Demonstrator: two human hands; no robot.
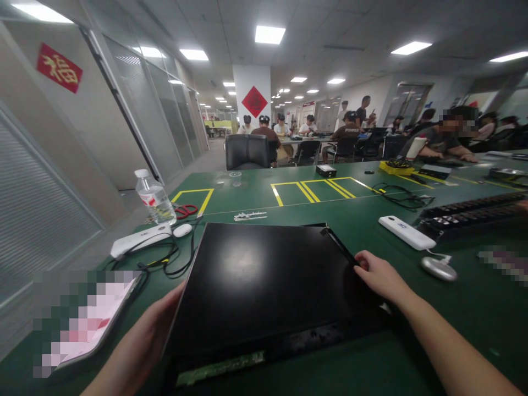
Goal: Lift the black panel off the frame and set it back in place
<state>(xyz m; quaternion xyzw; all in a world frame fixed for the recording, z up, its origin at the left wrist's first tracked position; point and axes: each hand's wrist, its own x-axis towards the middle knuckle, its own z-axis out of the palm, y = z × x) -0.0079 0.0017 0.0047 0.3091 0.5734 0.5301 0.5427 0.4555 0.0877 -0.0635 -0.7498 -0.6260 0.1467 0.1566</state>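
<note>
A glossy black display panel fills the middle of the view, tilted, with a green circuit strip along its near edge. My left hand grips the panel's left edge, its fingers partly hidden behind it. Beneath the panel, a thin black frame shows along the right and at the far right corner. My right hand is closed on that right side, thumb on the frame's edge. Whether the panel and frame are joined cannot be seen.
On the green table, a water bottle, red-handled scissors, cables and a phone lie left. A white power bank, a silver mouse-shaped device and black racks sit right. A co-worker sits across at right.
</note>
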